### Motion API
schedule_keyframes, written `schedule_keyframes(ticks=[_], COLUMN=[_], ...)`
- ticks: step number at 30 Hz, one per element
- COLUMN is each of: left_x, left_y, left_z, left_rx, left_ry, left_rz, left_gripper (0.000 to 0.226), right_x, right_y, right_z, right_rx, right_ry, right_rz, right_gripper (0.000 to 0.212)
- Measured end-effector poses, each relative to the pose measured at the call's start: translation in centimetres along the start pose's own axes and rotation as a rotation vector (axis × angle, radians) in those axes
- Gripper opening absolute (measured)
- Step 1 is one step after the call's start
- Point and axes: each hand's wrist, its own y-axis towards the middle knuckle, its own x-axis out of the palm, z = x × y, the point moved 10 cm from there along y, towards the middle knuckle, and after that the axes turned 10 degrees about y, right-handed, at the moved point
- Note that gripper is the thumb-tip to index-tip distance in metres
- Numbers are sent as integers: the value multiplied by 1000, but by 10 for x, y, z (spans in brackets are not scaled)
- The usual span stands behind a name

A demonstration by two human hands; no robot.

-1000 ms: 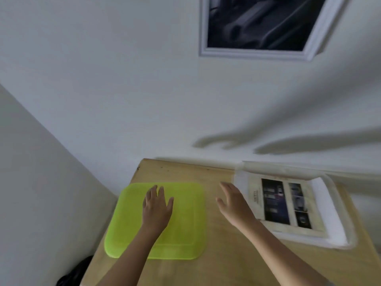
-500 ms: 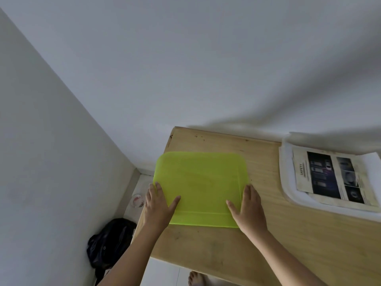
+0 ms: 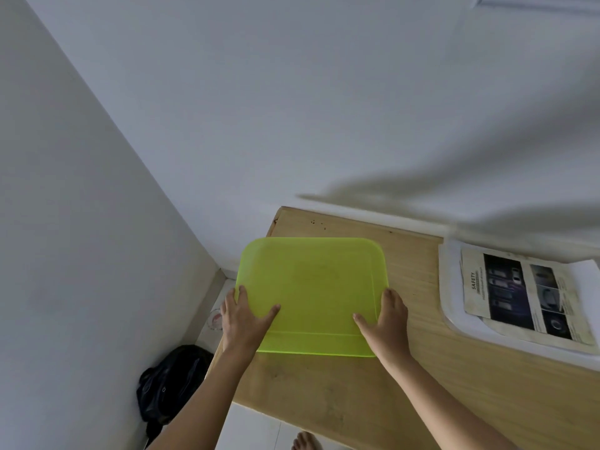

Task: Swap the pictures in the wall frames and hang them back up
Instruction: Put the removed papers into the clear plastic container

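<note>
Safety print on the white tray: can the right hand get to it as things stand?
Probably yes. The right hand grips the green tray's right edge, so it must let go first. Bare table lies between it and the print, which lies uncovered on the white tray.

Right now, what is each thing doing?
Green tray: flat on the table, gripped at both sides.
Left hand: holding the tray's left edge.
Right hand: holding the tray's right edge.
Picture: lying face up on a white frame.
Black bag: on the floor.
</note>
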Motion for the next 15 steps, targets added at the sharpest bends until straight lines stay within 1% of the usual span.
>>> schedule_keyframes(ticks=[4, 7, 10, 15], left_x=[-22, -20, 1, 51], left_y=[-8, -25, -49, -94], left_z=[31, 72, 130, 235], left_rx=[-15, 1, 57, 172], left_ry=[-84, -117, -120, -74], left_rz=[80, 111, 93, 48], left_gripper=[93, 93, 95, 95], right_x=[-36, -85, -148, -249], right_y=[5, 11, 15, 15], right_z=[-15, -10, 21, 97], right_rx=[-78, -106, -77, 27], right_ry=[56, 87, 107, 101], right_rz=[47, 91, 155, 259], right_gripper=[82, 81, 81, 83])
